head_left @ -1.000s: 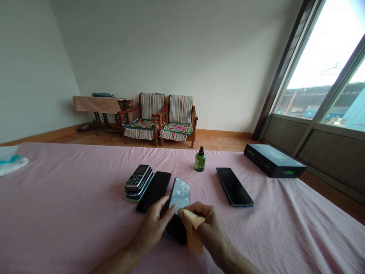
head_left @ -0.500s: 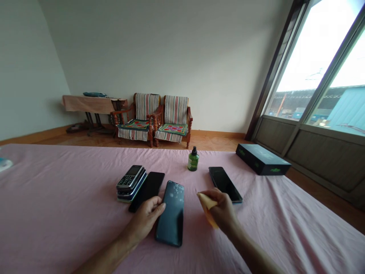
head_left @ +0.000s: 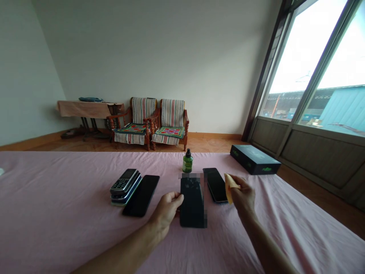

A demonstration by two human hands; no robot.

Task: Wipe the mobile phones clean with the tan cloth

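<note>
In my left hand (head_left: 168,209) is a dark smartphone (head_left: 191,205), gripped by its left edge with the thumb on the front and the screen towards me. Pale spots mark the upper part of its screen. My right hand (head_left: 243,194), off to the right, pinches a folded yellow cloth (head_left: 229,187), which hangs apart from the held phone. Behind that cloth, a second smartphone (head_left: 215,184) lies on the pink sheet, its right side partly covered. A third black smartphone (head_left: 142,196) lies left of my left hand, against a stack of older phones topped by a keypad phone (head_left: 125,180).
A green spray bottle (head_left: 187,161) with a black top stands beyond the held phone. At the right rear lies a flat black box (head_left: 255,159). The pink sheet (head_left: 71,213) spreads under everything. Past its far edge stand two wooden chairs (head_left: 169,131) and a covered table (head_left: 85,109).
My left hand has moved right with the smartphone, now raised and tilted more upright. My right hand has carried the yellow cloth up and right, away from the phone. The view has shifted slightly.
</note>
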